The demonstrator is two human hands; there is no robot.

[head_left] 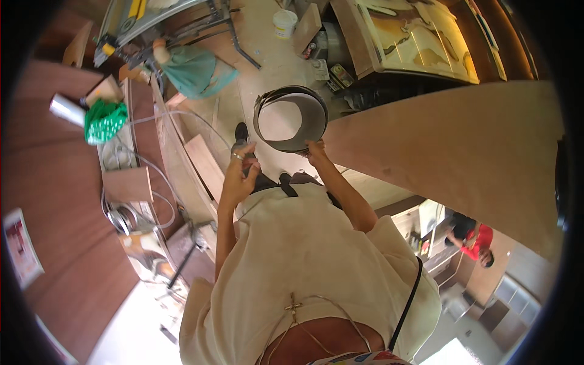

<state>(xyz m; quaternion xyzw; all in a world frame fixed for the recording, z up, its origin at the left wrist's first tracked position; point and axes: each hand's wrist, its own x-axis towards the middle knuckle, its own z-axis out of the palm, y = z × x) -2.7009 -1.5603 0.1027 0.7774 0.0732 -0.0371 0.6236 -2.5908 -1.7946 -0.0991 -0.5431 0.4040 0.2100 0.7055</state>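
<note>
In front of me a wide coiled band (pixel 313 118), dark along its edge and greyish inside, is bent into an open hoop; the floor shows through its middle. Its near right rim is pinched by my right hand (pixel 314 152). Left of the hoop, my left hand (pixel 242 173) is raised with fingers apart and holds nothing; it wears a ring. A gap separates it from the band. Whether the band is a sanding belt or a roll of edging, I cannot tell.
A long wooden panel (pixel 438 146) reaches in from the right. Boards (pixel 204 161), a cable (pixel 161 170) and a green bag (pixel 104 121) are at left. Farther off stand a white bucket (pixel 284 24) and a teal cloth (pixel 191 70). A person in red (pixel 476 241) is at lower right.
</note>
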